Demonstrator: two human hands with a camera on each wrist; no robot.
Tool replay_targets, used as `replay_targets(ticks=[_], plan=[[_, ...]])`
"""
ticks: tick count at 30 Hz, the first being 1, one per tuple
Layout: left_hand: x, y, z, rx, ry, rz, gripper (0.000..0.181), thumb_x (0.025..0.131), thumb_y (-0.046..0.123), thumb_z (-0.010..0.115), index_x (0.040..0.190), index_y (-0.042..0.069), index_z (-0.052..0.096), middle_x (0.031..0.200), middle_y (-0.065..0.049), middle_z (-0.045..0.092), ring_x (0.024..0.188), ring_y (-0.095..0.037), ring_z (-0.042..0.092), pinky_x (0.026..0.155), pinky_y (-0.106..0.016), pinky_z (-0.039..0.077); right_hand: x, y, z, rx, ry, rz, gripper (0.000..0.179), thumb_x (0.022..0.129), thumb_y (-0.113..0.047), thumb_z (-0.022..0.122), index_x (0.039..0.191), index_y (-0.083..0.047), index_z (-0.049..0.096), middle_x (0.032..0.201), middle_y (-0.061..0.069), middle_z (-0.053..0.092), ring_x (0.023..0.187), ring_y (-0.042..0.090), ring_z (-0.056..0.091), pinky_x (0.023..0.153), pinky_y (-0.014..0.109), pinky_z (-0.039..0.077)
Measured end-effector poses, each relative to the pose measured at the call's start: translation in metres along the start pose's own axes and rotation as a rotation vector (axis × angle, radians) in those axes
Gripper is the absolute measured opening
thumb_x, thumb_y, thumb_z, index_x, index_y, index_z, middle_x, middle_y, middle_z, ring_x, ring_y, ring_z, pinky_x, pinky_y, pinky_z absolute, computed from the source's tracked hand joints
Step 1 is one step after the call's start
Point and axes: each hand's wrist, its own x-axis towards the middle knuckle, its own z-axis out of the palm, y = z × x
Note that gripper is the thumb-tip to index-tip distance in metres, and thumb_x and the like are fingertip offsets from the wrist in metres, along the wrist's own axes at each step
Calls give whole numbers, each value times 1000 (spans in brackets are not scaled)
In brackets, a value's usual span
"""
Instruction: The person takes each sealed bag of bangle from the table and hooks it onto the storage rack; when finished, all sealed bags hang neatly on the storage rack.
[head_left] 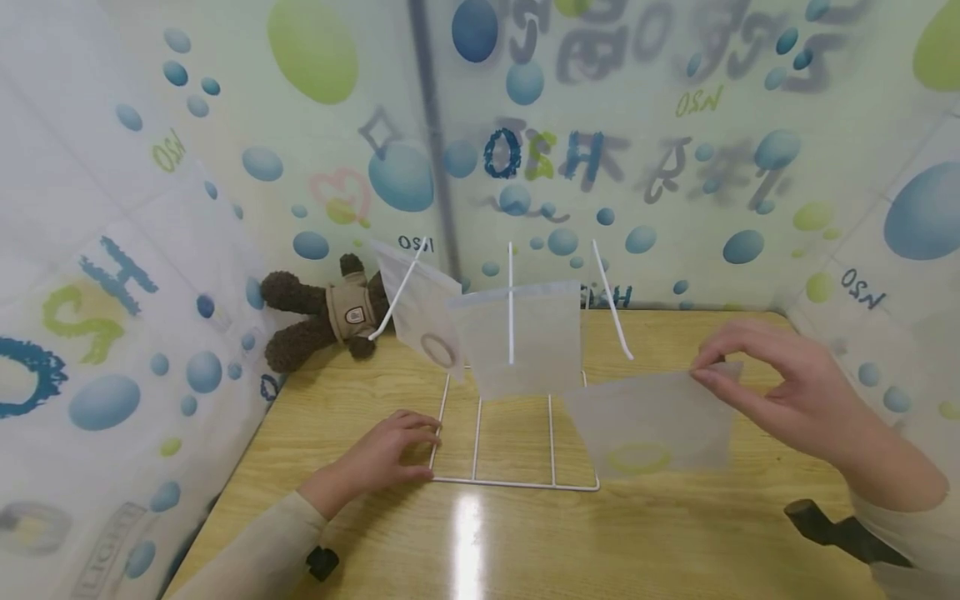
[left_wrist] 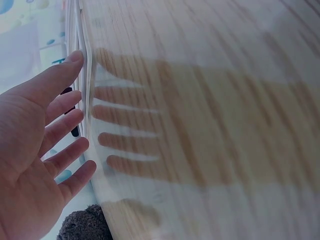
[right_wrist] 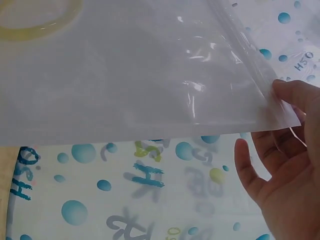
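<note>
A white wire rack [head_left: 517,482] stands on the wooden table [head_left: 600,542] with three upright prongs. A frosted bag with a brown ring [head_left: 423,317] hangs on the left prong and another frosted bag [head_left: 525,337] on the middle one; the right prong [head_left: 611,300] is bare. My left hand [head_left: 390,454] lies flat on the table, its straight fingers [left_wrist: 75,120] touching the rack's base wire [left_wrist: 86,75]. My right hand [head_left: 705,371] pinches the top corner of a third frosted bag [head_left: 652,425] with a yellow ring [head_left: 639,457] inside, held right of the rack. The right wrist view shows that bag [right_wrist: 125,75] from below, fingers [right_wrist: 295,100] on its corner.
A brown teddy bear [head_left: 322,312] lies at the table's back left, close to the rack. Walls printed with blue and green bubbles enclose the table on three sides. Bare wood lies in front of the rack.
</note>
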Motion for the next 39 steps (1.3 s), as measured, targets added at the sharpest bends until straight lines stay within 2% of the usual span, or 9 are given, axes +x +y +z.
replay_targets(ticks=[9,12,27,33,39], plan=[[0,-1,1,-4,4,5,46,83,37,86,122,16,74,142,-5,64,131,-28,56,112,-52,47,16,-8,8,19,40,-32,30,100,-21,69,87,7,70,85,6,70,88,5,61,87,11,49],[0,-1,1,-7,1,3,45,83,36,86,122,16,74,141,-5,64,131,-29,55,112,-52,47,19,-10,9,-5,53,-27,36,100,-26,68,87,7,69,83,6,69,87,3,61,87,10,49],[0,-2,1,-7,3,6,45,83,37,85,122,17,74,141,-4,64,131,-29,55,112,-53,47,29,1,13,-81,70,-12,39,100,-32,68,88,4,71,82,4,69,84,2,61,82,9,49],[0,-1,0,-7,5,5,45,83,37,85,122,16,74,142,-5,64,132,-29,55,112,-53,47,28,13,12,-95,47,14,35,100,-31,69,90,2,71,84,4,69,85,2,62,81,9,49],[0,-1,0,-8,3,3,45,83,37,85,122,17,74,142,-4,63,132,-29,55,112,-54,47,24,32,10,-143,5,62,13,95,-14,75,95,-1,73,87,3,70,87,1,62,83,9,49]])
